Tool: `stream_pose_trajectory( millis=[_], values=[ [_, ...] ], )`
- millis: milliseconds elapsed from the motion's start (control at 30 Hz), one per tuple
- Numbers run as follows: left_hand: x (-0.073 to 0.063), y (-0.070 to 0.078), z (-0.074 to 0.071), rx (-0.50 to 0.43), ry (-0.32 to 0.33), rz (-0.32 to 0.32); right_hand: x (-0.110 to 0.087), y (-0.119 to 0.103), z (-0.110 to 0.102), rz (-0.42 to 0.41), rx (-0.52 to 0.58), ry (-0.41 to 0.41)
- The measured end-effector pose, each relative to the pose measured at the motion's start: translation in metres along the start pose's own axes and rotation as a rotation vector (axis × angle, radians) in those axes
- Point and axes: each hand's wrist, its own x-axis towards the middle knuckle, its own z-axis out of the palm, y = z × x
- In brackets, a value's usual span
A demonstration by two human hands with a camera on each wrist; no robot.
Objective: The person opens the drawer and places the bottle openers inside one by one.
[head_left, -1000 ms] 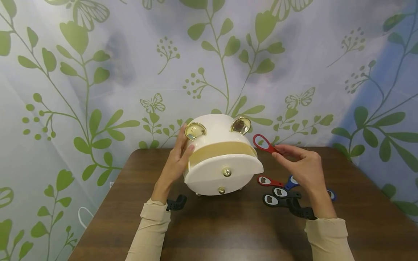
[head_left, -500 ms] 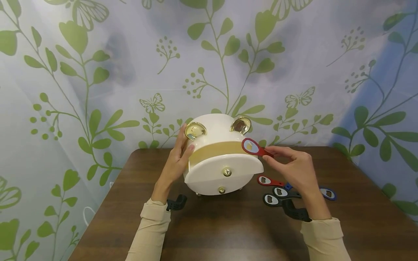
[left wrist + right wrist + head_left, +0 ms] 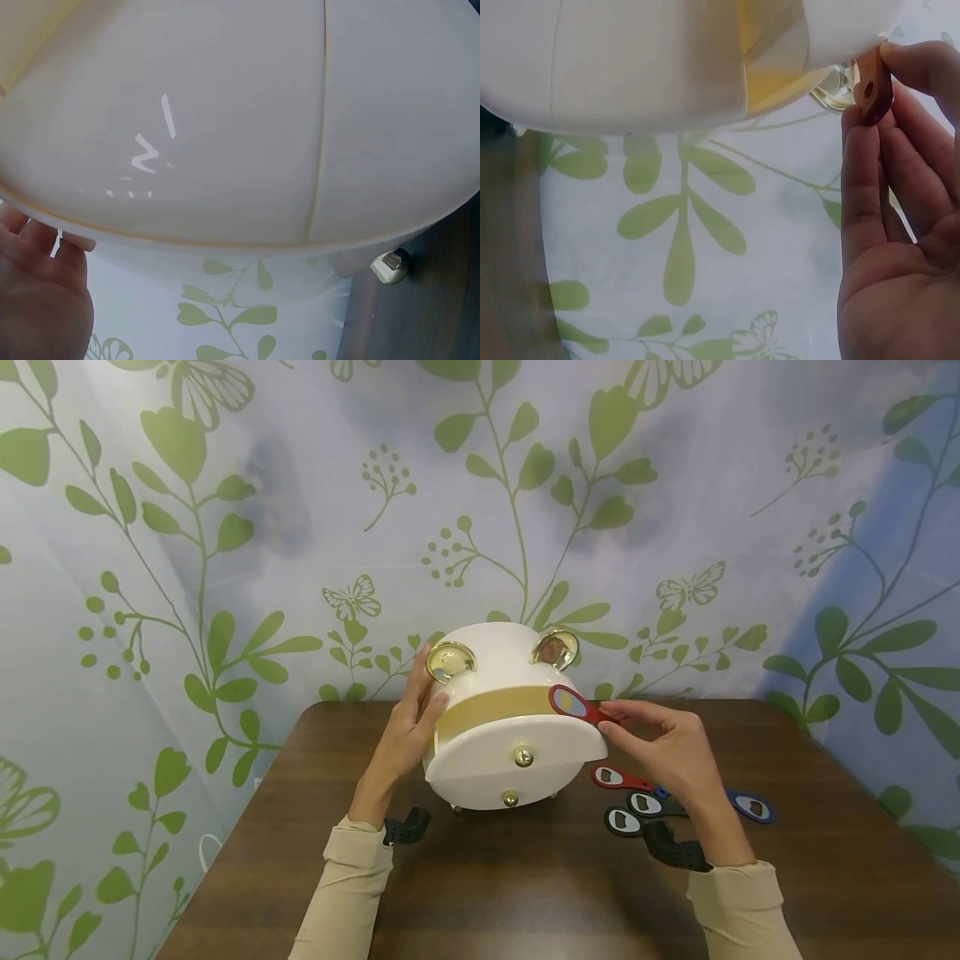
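The step in hand seems to be bringing a red bottle opener with a rounded head (image 3: 587, 714) into the pulled-out upper drawer with a glossy white front (image 3: 517, 731) of a rounded white cabinet with gold ear-like discs (image 3: 487, 656). The right hand (image 3: 667, 739), at the cabinet's three o'clock, pinches the opener's handle between thumb and fingers; its head lies over the drawer's two-o'clock end, though whether it touches the rim cannot be told. The left hand (image 3: 405, 727) rests along the cabinet's nine-to-ten o'clock side, fingers fairly straight, apparently steadying it. The next move would call for lowering the head past the curved front lip, clear of the gold disc at one o'clock (image 3: 555, 650), then letting go. The yellow interior (image 3: 487, 708) offers room toward ten o'clock. At four o'clock, a cluster of red, black and blue openers (image 3: 654, 804) crowds the dark wooden table (image 3: 525, 893), while bare wood spreads toward six.
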Motion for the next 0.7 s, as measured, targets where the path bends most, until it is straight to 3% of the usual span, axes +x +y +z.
stream_pose_trajectory(
  millis=[400, 700],
  values=[
    [-0.0003, 0.0001, -0.0004, 0.001, 0.005, 0.013, 0.0, -0.006, 0.0018, 0.089, 0.221, -0.051],
    [0.0003, 0.0004, -0.0001, 0.003, 0.003, 0.012, 0.0011, -0.0078, 0.0063, 0.133, 0.295, -0.093]
  ],
)
